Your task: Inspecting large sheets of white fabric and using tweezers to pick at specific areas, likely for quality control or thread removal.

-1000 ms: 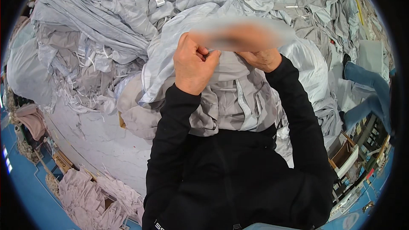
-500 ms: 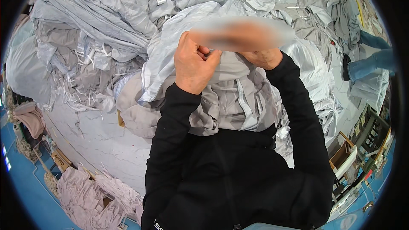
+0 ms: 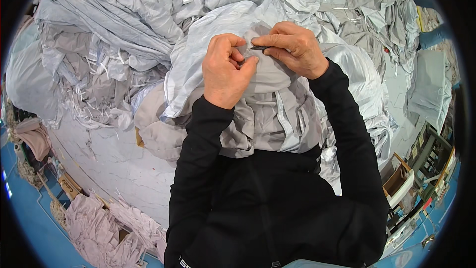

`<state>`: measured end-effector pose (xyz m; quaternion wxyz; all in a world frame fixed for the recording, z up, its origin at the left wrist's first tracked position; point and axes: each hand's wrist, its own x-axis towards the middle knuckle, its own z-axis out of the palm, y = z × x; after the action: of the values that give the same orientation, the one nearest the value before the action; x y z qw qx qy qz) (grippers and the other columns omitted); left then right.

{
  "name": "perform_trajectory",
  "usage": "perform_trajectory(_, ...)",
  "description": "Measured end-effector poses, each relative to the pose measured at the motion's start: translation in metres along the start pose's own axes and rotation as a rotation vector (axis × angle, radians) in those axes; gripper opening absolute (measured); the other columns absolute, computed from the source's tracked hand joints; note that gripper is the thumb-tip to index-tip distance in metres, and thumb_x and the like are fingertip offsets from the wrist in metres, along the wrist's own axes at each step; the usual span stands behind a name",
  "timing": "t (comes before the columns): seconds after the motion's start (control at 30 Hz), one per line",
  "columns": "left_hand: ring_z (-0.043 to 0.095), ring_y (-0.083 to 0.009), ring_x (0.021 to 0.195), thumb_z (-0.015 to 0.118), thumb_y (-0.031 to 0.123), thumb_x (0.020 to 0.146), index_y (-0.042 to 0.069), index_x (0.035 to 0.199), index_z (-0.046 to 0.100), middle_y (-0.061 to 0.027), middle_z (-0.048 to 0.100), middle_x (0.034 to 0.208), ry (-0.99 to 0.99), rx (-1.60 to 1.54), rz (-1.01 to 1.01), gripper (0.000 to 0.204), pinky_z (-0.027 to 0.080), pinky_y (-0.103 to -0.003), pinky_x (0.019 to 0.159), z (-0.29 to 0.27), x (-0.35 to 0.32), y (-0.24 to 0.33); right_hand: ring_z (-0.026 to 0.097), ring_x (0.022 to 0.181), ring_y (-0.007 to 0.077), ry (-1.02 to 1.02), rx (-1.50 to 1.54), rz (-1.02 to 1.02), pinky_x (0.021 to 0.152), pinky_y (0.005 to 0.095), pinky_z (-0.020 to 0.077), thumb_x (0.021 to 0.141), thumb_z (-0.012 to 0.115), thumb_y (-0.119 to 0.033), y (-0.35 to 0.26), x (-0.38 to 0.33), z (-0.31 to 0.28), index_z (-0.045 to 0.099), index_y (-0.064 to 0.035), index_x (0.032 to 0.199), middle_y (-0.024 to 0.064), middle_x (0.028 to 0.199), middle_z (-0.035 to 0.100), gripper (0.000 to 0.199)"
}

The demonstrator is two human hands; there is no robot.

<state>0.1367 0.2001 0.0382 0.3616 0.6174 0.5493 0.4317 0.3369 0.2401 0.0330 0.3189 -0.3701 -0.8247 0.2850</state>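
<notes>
Two bare hands meet over a grey cloth (image 3: 270, 77) bunched at the person's waist. The blur that covered the right hand (image 3: 296, 49) half a second ago is gone: its thumb and fingers pinch a small dark tool (image 3: 258, 47) just above the cloth. The left hand (image 3: 225, 69), nearly unmoved, is curled, thumb and forefinger apart; whether its folded fingers grip cloth, I cannot tell. At the right, a co-worker's jeans leg (image 3: 435, 36) has shifted farther up, leaving a pale bundle (image 3: 429, 87) uncovered; the rim cuts the leg off. The tool's exact kind is too small to tell.
</notes>
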Motion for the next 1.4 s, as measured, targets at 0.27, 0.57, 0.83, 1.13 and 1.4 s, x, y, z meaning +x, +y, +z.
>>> perform_trajectory(0.27, 0.054, -0.0114, 0.064, 0.075, -0.001, 0.067, 0.002, 0.095, 0.058, -0.0058, 0.056, 0.096, -0.003, -0.004, -0.008, 0.033, 0.047, -0.025, 0.054, 0.000, 0.001, 0.000, 0.048, 0.072, 0.0057, 0.339, 0.335, 0.253, 0.064, 0.0213, 0.0391, 0.093, 0.065, -0.011, 0.014, -0.011, 0.005, 0.065, -0.0021, 0.121, -0.0045, 0.083, 0.055, 0.030)
perform_trajectory(0.57, 0.052, -0.0093, 0.065, 0.076, -0.001, 0.069, 0.002, 0.094, 0.062, -0.0048, 0.057, 0.099, -0.001, 0.012, -0.021, 0.029, 0.046, -0.023, 0.054, -0.002, -0.001, 0.003, 0.037, 0.063, 0.0008, 0.256, 0.727, 0.774, 0.056, 0.0193, 0.0284, 0.094, 0.067, -0.028, 0.036, -0.014, 0.012, 0.072, -0.0033, 0.101, -0.0103, 0.070, 0.050, 0.026)
perform_trajectory(0.83, 0.056, -0.0166, 0.066, 0.076, 0.001, 0.071, 0.000, 0.095, 0.062, -0.0083, 0.057, 0.098, -0.013, 0.148, 0.053, 0.027, 0.049, -0.028, 0.056, 0.000, 0.001, 0.010, 0.040, 0.056, 0.0004, 0.161, 0.909, 0.883, 0.049, 0.0192, 0.0275, 0.089, 0.074, -0.028, 0.046, -0.007, 0.020, 0.070, -0.0081, 0.085, -0.0084, 0.067, 0.055, 0.021)
perform_trajectory(1.13, 0.061, -0.0299, 0.071, 0.078, 0.015, 0.075, -0.001, 0.085, 0.067, -0.0148, 0.060, 0.082, -0.038, 0.167, 0.079, 0.022, 0.049, -0.039, 0.063, 0.027, 0.045, 0.033, 0.041, 0.053, 0.0016, 0.378, 0.959, 0.684, 0.048, 0.0193, 0.0278, 0.088, 0.073, -0.020, 0.010, 0.005, 0.002, 0.068, -0.0076, 0.088, -0.0060, 0.070, 0.058, 0.013)
perform_trajectory(1.4, 0.063, -0.0243, 0.062, 0.073, 0.009, 0.079, -0.001, 0.078, 0.067, -0.0130, 0.064, 0.071, 0.095, 0.154, 0.153, 0.011, 0.049, -0.035, 0.059, 0.034, 0.031, 0.008, 0.044, 0.053, 0.0028, 0.418, 1.178, 0.799, 0.046, 0.0217, 0.0297, 0.087, 0.072, -0.020, -0.006, -0.006, 0.020, 0.067, -0.0046, 0.082, -0.0045, 0.067, 0.055, 0.016)
